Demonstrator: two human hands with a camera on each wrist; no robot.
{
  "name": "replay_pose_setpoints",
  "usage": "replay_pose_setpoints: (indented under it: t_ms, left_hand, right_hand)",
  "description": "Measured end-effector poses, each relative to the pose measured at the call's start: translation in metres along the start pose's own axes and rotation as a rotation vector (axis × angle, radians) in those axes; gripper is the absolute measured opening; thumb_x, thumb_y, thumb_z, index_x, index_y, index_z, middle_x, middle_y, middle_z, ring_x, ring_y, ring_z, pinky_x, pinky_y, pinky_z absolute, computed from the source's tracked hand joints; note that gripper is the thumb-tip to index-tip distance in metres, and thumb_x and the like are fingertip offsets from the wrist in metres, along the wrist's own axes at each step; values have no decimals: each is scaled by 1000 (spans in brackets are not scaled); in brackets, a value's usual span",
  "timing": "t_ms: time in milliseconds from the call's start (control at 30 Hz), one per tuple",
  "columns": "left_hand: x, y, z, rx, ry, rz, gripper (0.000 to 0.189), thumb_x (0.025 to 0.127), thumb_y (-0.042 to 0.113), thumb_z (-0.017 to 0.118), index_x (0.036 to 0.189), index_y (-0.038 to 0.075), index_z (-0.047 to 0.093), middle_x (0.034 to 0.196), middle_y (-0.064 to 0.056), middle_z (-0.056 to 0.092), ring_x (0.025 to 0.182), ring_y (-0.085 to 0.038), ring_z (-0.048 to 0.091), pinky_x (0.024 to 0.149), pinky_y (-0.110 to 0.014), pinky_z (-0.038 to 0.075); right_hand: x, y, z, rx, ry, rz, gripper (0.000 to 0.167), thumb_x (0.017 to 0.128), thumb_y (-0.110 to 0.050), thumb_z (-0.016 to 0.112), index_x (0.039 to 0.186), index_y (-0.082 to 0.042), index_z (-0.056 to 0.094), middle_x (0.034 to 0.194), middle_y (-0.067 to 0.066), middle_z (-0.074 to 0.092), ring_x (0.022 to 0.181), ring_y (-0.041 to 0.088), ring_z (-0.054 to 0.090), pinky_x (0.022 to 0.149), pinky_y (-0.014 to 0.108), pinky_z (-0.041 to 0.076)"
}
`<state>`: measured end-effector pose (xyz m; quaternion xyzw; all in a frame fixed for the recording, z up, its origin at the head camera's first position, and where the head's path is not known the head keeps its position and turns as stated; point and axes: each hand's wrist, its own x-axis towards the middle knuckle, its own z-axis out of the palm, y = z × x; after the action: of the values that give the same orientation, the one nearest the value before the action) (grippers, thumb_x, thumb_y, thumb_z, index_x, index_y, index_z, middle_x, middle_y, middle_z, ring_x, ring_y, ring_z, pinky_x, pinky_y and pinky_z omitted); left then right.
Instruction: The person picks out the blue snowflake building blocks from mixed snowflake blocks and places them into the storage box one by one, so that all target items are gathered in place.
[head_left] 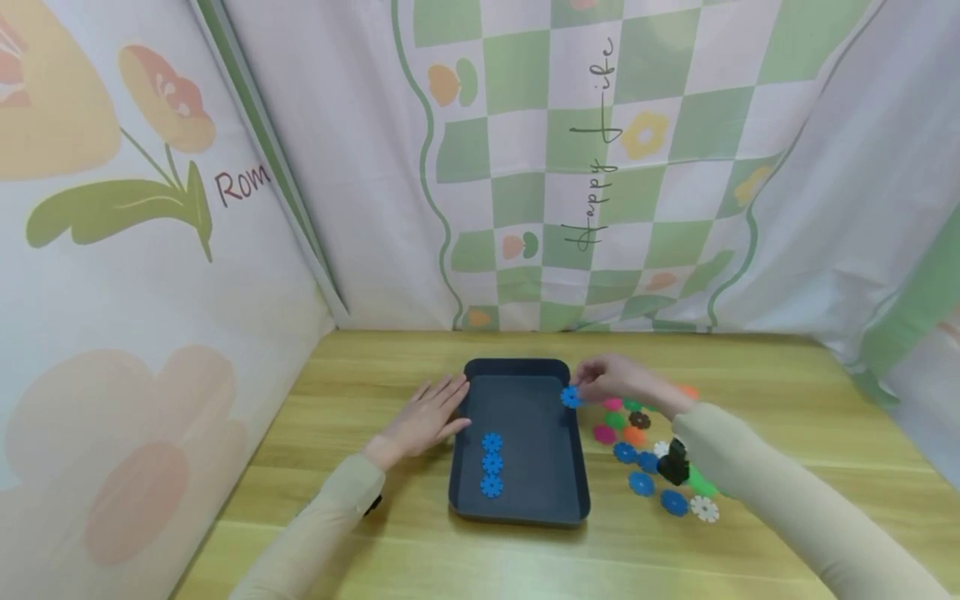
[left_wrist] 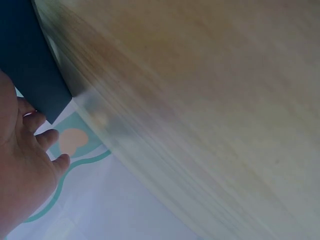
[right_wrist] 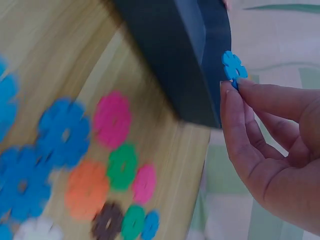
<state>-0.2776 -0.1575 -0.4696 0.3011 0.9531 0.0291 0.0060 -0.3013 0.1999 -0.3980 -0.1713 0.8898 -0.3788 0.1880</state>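
My right hand pinches a blue snowflake disc between thumb and fingertips, over the right rim of a dark grey tray. In the right wrist view the same blue disc shows its notched, petal-like edge beside the tray's wall. With its fingers stretched out, my left hand rests against the tray's left rim. The left wrist view shows these fingers by the tray's outer side. Inside the tray, three blue discs lie in a column near the lower left.
Right of the tray, loose discs are spread on the wooden table: blue ones, a white one, an orange one, a brown one and others, partly hidden beneath my right forearm. A patterned curtain hangs behind the table.
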Motion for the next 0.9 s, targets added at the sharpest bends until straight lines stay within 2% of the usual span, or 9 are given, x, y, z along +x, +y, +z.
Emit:
replay_pose_setpoints:
  t_ms: [167, 333, 533, 900]
  left_hand:
    - [-2, 0, 0, -4, 2, -3, 69, 105, 54, 33, 159, 13, 20, 168, -4, 17, 155, -27, 19, 125, -53, 21]
    - [-2, -1, 1, -2, -1, -1, 69, 105, 54, 33, 159, 12, 21, 167, -4, 17, 155, -28, 20, 125, -54, 21]
    - [-2, -2, 1, 1, -1, 6, 69, 105, 54, 33, 159, 12, 21, 167, -5, 17, 155, -29, 21, 124, -54, 22]
    - [2, -3, 2, 0, 3, 2, 68, 105, 54, 32, 159, 13, 21, 167, -4, 18, 155, -29, 21, 124, -54, 22]
  right_hand:
    - [21, -14, 16, 38, -26, -43, 18, 91, -3, 62, 106, 6, 66, 96, 17, 70, 88, 22, 70, 82, 40, 60]
    - [38, -23, 33, 63, -43, -51, 14, 92, 1, 62, 103, 8, 65, 94, 17, 68, 86, 22, 71, 83, 38, 61]
    - [54, -35, 52, 74, -80, -72, 13, 91, 2, 61, 102, 9, 65, 92, 18, 67, 86, 28, 71, 83, 40, 61]
    - [76, -46, 80, 20, -31, -28, 7, 87, 2, 66, 93, 2, 70, 84, 12, 70, 72, 17, 72, 73, 35, 63]
